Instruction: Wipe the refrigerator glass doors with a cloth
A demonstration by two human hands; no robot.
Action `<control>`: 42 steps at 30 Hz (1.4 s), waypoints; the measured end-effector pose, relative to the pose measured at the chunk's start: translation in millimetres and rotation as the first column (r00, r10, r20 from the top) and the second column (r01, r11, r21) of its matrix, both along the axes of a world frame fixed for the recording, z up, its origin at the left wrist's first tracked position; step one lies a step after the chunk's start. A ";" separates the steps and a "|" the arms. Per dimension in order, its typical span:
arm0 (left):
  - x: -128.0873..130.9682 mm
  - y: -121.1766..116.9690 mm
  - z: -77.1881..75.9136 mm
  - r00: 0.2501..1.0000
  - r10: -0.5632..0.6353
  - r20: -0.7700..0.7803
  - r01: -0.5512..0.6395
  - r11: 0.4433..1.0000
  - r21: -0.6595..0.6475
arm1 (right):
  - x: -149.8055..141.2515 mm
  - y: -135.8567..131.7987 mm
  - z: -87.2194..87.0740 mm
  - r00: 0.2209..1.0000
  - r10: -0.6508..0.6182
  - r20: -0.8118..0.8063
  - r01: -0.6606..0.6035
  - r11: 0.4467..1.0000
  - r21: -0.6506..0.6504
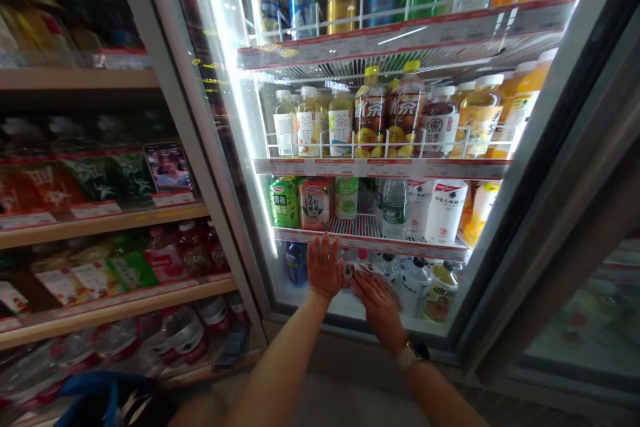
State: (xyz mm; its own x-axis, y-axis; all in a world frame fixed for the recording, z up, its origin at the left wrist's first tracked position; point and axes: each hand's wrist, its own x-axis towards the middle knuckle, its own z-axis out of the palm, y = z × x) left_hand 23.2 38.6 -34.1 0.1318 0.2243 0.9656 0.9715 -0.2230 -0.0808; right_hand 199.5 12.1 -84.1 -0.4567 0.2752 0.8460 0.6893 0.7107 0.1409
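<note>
Right hand [380, 312] is lying with its fingers [373, 290] across a pale bottle [367, 272], grip unclear; left hand [324, 267] is resting beside it, fingers spread, not clenching. The bottle is sitting low in the lit drinks fridge [520, 213], on the floor of the fridge [320, 307], below the tea bottles [310, 123]

Wrapped bottle [369, 272], near centre: white with grey pattern. Shelf-edge price strip [380, 245]: white, red-banded. Left green-tea bottle [284, 202]: dark green label, pale lettering. Adjacent juice bottle [315, 204]: pink-and-white label. Far amber tea bottle [370, 117]: brown label, yellow fruit print. Near-left bag strap [93, 390]: bright blue.
</note>
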 end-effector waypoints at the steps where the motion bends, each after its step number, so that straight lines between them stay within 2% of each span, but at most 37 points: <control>1: -0.7 -3.5 2.1 1.000 0.000 -0.014 0.000 1.000 -0.020 | 3.5 -2.7 -5.9 0.999 -0.003 0.038 0.004 1.000 -0.021; 3: -3.1 -11.5 6.6 0.999 -0.007 -0.035 0.004 0.998 -0.068 | 10.8 -5.6 -5.5 0.994 -0.008 0.107 0.012 0.999 -0.040; 5: -7.1 -20.0 11.1 0.998 -0.031 -0.059 0.024 0.991 -0.129 | 15.6 -3.3 13.5 0.986 -0.004 0.166 0.007 1.000 -0.019; 7: -13.4 -28.5 15.5 0.993 -0.065 -0.094 0.046 0.979 -0.196 | 15.0 3.5 49.2 0.978 0.002 0.208 -0.007 1.000 0.022; 10: -28.0 -39.4 24.2 0.978 -0.119 -0.174 0.066 0.957 -0.282 | 2.8 15.9 120.1 0.977 -0.005 0.214 -0.016 0.995 0.097; 13: -50.9 -46.5 40.8 0.960 -0.147 -0.238 0.058 0.937 -0.345 | -18.6 24.6 186.2 0.982 0.010 0.189 -0.034 0.992 0.123; 15: -71.4 -47.7 58.8 0.967 -0.124 -0.222 0.039 0.936 -0.350 | -34.3 28.1 214.6 0.989 0.033 0.142 -0.051 0.991 0.124; 16: -82.8 -47.0 69.6 0.976 -0.098 -0.193 0.026 0.939 -0.344 | -41.9 29.3 222.1 0.992 0.045 0.118 -0.060 0.991 0.123; 17: -94.4 -45.2 81.3 0.986 -0.069 -0.150 0.015 0.942 -0.336 | -48.9 30.2 224.7 0.993 0.058 0.101 -0.070 0.990 0.119; 19: -116.0 -38.8 104.5 0.998 -0.029 -0.052 0.013 0.957 -0.290 | -60.9 30.7 215.6 0.991 0.081 0.102 -0.092 0.990 0.105; 22: -136.7 -24.6 130.4 0.998 -0.056 0.007 0.056 0.961 -0.270 | -72.0 28.9 174.0 0.969 0.120 0.217 -0.131 0.991 0.036; 24: -140.9 -15.2 138.0 0.996 -0.089 0.002 0.085 0.951 -0.299 | -74.2 26.9 137.7 0.930 0.163 0.328 -0.163 0.986 -0.030; 27: -139.5 -6.0 138.6 0.995 -0.092 0.027 0.096 0.935 -0.342 | -71.8 22.9 91.1 0.869 0.229 0.438 -0.208 0.973 -0.097; 29: -138.6 -4.4 137.1 0.995 -0.099 0.023 0.101 0.922 -0.375 | -69.6 19.8 75.7 0.852 0.242 0.464 -0.217 0.970 -0.109; 30: -138.7 -4.7 136.6 0.994 -0.106 0.018 0.105 0.915 -0.390 | -69.4 18.4 74.5 0.848 0.244 0.470 -0.222 0.970 -0.103; 31: -139.1 -5.4 136.6 0.993 -0.113 0.013 0.109 0.908 -0.405 | -70.0 17.5 78.0 0.847 0.245 0.473 -0.229 0.969 -0.091; 33: -139.8 -7.3 137.1 0.993 -0.120 0.014 0.115 0.900 -0.421 | -73.5 17.2 98.6 0.851 0.239 0.468 -0.244 0.968 -0.050; 35: -139.9 -8.8 137.6 0.993 -0.119 0.021 0.116 0.898 -0.425 | -79.5 19.5 133.8 0.882 0.202 0.427 -0.226 0.974 0.006; 39: -138.4 -9.3 136.3 0.992 -0.123 0.026 0.123 0.901 -0.416 | -94.9 28.4 213.2 0.963 0.083 0.256 -0.109 0.990 0.090; 41: -137.8 -8.7 134.9 0.992 -0.127 0.029 0.128 0.904 -0.408 | -103.7 32.5 237.3 0.983 0.057 0.173 -0.077 0.990 0.114; 42: -137.7 -8.4 134.5 0.991 -0.127 0.033 0.130 0.905 -0.406 | -108.2 34.0 242.2 0.988 0.052 0.145 -0.070 0.990 0.121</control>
State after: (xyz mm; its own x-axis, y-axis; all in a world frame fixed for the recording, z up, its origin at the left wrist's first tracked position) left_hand -114.5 30.2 100.4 0.1804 0.5786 0.7954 0.9324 -0.3582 0.0491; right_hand 91.4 46.1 158.1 -0.5865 0.1391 0.7979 0.6121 0.7213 0.3242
